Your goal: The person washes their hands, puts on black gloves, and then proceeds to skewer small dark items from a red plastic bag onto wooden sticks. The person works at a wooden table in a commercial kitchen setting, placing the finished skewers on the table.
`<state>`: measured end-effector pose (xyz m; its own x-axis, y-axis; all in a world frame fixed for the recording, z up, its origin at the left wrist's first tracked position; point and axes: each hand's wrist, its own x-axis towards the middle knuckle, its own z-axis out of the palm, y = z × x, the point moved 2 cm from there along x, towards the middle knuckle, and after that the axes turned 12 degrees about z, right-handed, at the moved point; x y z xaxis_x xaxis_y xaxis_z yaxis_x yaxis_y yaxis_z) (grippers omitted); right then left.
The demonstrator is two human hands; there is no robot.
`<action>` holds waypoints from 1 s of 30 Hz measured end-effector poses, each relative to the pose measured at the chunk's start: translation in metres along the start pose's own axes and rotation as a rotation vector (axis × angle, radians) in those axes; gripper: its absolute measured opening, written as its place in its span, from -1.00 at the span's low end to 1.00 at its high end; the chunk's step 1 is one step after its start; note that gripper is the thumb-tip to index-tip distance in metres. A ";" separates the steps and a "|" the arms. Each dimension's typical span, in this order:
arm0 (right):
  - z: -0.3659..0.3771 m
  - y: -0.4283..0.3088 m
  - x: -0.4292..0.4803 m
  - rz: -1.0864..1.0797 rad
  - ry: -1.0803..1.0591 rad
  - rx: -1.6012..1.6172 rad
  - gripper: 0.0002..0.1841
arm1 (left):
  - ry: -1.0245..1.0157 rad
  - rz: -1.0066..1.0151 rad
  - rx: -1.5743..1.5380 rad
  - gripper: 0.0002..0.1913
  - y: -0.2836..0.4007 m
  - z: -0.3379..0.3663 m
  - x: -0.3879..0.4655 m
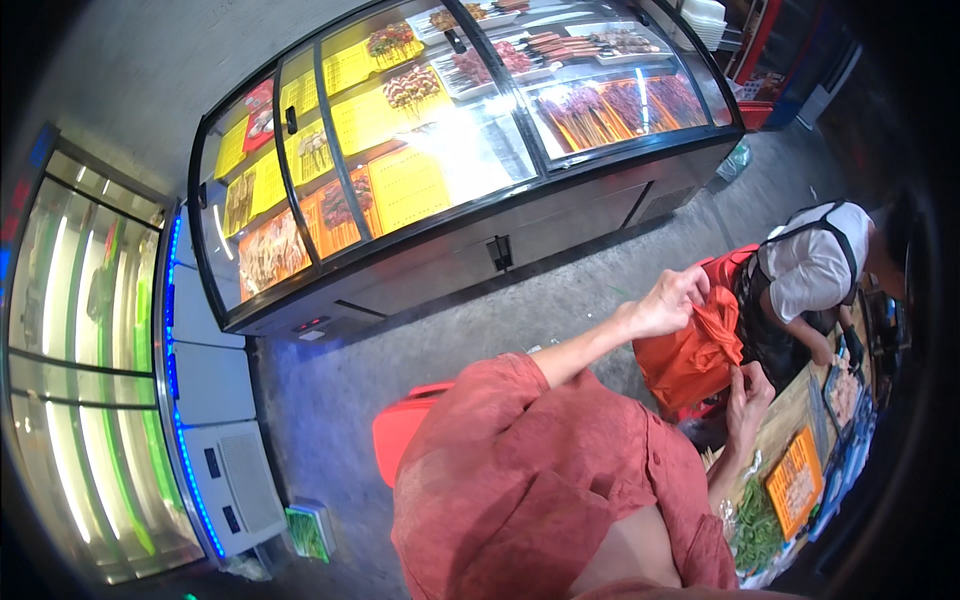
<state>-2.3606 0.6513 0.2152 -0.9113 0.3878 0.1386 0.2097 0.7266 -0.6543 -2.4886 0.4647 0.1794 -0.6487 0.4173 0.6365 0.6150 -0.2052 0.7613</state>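
Both my hands hold an orange-red plastic bag (686,360), whose upper part is bunched and twisted. My left hand (667,304) pinches its upper edge, with the arm stretched out. Lower down, my right hand (750,397) has thumb and fingertips on the gathered plastic at the bag's right side. The bag hangs in front of a red plastic chair (731,266), partly covering it. What is inside the bag is hidden.
A co-worker (814,262) bends over a wooden table (776,427) bearing raw meat (844,394), an orange basket (780,499) and green vegetables (757,525). A glass display case (465,232) of skewers stands opposite; a lit glass-door fridge (82,360) and red stool (405,427) are leftward.
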 end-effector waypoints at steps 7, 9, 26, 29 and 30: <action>-0.009 0.008 -0.011 -0.005 0.110 -0.050 -0.68 | -0.104 -0.075 -0.127 -0.69 0.011 0.021 0.013; 0.001 0.009 -0.011 -0.069 -0.045 -0.100 -0.70 | -0.196 -0.037 -0.091 -0.70 0.015 0.030 0.013; -0.020 0.062 -0.041 0.318 0.130 0.630 -0.74 | -0.256 -0.125 0.149 -0.69 -0.009 0.061 -0.025; -0.024 0.065 -0.047 0.310 0.158 0.607 -0.74 | -0.231 -0.208 0.194 -0.77 -0.019 0.069 -0.031; -0.027 0.068 -0.050 0.323 0.182 0.623 -0.73 | -0.163 -0.198 0.246 -0.79 -0.023 0.067 -0.033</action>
<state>-2.2916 0.6965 0.1841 -0.7529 0.6564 -0.0472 0.1686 0.1230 -0.9780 -2.4514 0.5145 0.1328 -0.6983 0.5671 0.4367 0.5871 0.1048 0.8027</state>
